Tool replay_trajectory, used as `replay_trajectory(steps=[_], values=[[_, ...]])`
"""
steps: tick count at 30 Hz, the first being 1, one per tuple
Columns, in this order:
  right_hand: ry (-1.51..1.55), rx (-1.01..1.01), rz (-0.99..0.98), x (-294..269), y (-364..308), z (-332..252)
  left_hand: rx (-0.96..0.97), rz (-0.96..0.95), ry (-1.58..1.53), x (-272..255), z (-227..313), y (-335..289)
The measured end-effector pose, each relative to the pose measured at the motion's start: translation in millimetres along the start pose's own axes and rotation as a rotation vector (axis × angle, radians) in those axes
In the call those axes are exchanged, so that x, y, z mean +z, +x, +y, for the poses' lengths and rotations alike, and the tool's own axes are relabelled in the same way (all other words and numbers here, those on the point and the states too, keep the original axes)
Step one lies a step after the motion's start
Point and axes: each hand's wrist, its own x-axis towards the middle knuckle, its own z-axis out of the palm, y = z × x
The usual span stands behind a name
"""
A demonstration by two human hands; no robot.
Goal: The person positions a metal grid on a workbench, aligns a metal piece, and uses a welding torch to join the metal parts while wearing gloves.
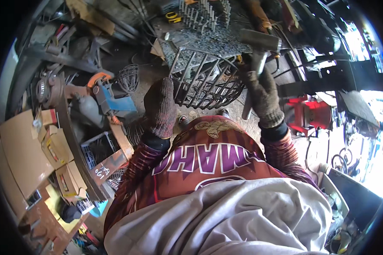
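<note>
Rod cage: open, curved grey metal basket of crossed rods (209,81), between the two hands, at the near edge of the plate.
Right hand: brown-gloved right hand (263,97), closed round a steel hammer with a blocky head and pale metal shaft (260,41); head raised beyond the knuckles.
Left hand: dark knitted-gloved left hand (161,104), just beside the cage's left end; fingers hidden, so grip or contact cannot be told.
Plate: dark, grit-strewn steel plate (219,40), ahead of both hands; cluster of upright grey metal pegs (205,18) at its far side.
Done: long rods and curved cross-rods stand together as one basket form.
Left: probably hammer shaping or truing; joint soundness and finish too small to judge.
</note>
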Motion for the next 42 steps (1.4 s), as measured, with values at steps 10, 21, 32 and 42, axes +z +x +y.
replay_trajectory(steps=[10,21,32,42], values=[[-0.155,0.015,-0.142,-50.0,10.2,-6.8,-0.325,-0.877,-0.570,4.6,38.0,10.9],[-0.583,-0.416,-0.201,-92.9,36.6,6.3,-0.175,-0.586,-0.530,58.8,75.6,-24.4],[-0.208,-0.247,-0.358,-80.1,-27.3,-15.8,-0.158,-0.212,-0.632,80.6,94.3,-31.2],[-0.768,-0.274,-0.394,-50.8,-48.3,-49.7,0.299,-0.093,-0.223,52.4,119.1,-16.6]])
